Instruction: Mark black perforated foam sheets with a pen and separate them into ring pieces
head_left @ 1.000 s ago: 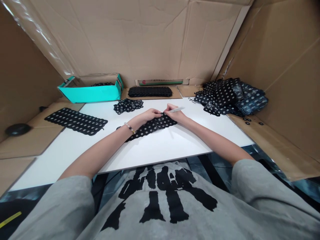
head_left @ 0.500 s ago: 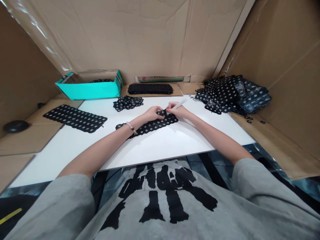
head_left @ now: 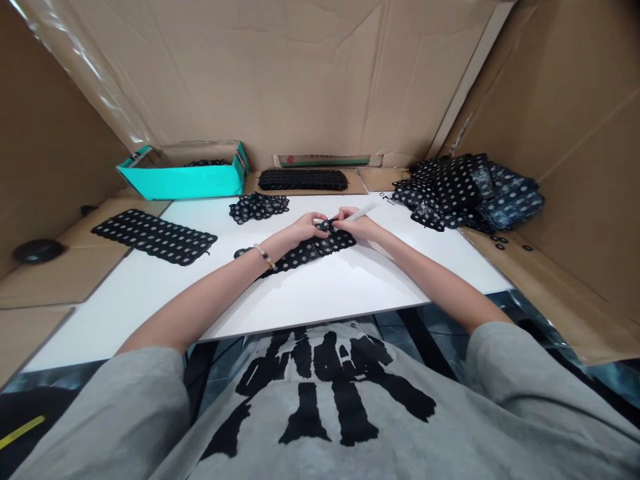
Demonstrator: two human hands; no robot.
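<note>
Okay, the dotted strip (head_left: 300, 256) is pinched mid-bench (head_left: 310, 300) by the left hand (head_left: 301, 229), white tool (head_left: 363, 211) gripped by the right hand (head_left: 362, 227); seemingly unfinished, far-right pile (head_left: 457, 188) probably left.

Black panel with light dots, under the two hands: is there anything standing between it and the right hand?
Nothing visible stands between the right hand and the black panel with light dots. Its fingers, holding a slim white tool, are at the panel's far edge; the left hand is alongside.
</note>
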